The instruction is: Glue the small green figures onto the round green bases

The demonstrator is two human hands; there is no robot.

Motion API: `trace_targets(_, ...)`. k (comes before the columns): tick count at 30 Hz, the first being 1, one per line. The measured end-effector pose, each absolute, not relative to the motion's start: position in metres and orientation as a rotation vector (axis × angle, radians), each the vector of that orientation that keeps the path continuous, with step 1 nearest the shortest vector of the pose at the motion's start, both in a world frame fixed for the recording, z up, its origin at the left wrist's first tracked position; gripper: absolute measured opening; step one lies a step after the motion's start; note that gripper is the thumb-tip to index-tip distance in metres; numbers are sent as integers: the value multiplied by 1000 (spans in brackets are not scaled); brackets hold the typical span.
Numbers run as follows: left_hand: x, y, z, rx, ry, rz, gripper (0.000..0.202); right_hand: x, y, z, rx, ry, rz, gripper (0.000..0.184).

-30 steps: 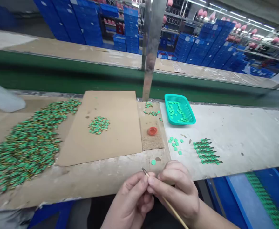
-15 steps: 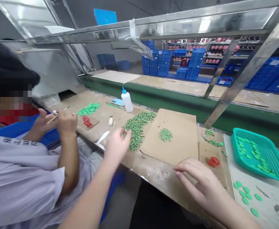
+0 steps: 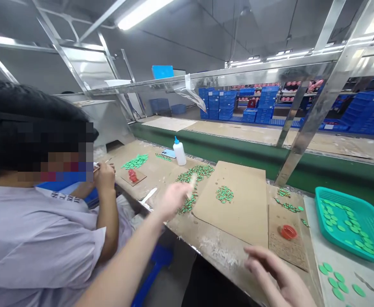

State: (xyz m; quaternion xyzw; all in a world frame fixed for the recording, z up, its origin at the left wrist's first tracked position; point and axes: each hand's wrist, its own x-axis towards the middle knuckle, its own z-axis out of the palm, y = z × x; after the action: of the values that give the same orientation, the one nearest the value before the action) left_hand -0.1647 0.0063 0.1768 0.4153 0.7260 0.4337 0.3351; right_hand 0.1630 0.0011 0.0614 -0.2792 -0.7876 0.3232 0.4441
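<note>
My left hand [image 3: 174, 199] is closed around a short off-white, stick-like piece [image 3: 192, 184], blurred by motion. It hovers over the near side of a heap of tiny green and brown pieces [image 3: 202, 171]. My right hand [image 3: 278, 275] is held over the front edge of the table with loosely bent fingers, a gap between thumb and forefinger, and nothing seen in it. Beyond it lies a cardboard sheet [image 3: 244, 187] bearing a small pile of green pieces [image 3: 224, 194]. A red ring-shaped cup [image 3: 288, 232] sits on a brown board [image 3: 287, 249] to the right.
A teal basket [image 3: 321, 226] with green discs stands at the right, with loose green discs [image 3: 338, 277] before it. A white bottle [image 3: 179, 154] with a blue cap is behind the heap. At the left sits a co-worker [image 3: 43, 238], hands raised. Metal posts [image 3: 305, 132] rise behind the table.
The off-white piece has left its place beside the white bottle and is in my left hand, which has moved right. My right hand sits lower in view. The camera has tilted up.
</note>
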Motion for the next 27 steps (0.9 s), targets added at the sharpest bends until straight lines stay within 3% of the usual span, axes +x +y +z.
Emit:
trace_targets(4, -44, -66, 133, 981, 1159, 938, 98, 153, -15, 54, -636, -1673, 1251, 44)
trace_targets(7, -6, -98, 117, 842, 915, 873, 90, 158, -37, 65, -680, -1527, 1424, 44)
trace_targets(10, -9, -106, 110, 729, 836, 849, 75, 180, -55, 80, -780, -1300, 1377, 42)
trace_targets(16, -19, -115, 99, 575, 934, 760, 68, 234, -87, 98, -1021, -1414, 1475, 19)
trace_targets(19, -18, -124, 99, 623, 962, 681, 63, 237, -100, 101, -1108, -1766, 1288, 10)
trace_targets(23, -20, -127, 98, 697, 1040, 644, 62, 226, -104, 95, -1078, -2004, 699, 16)
trace_targets(27, -23, -128, 94, 723, 1115, 564, 65, 213, -101, 85, -946, -2235, 373, 37)
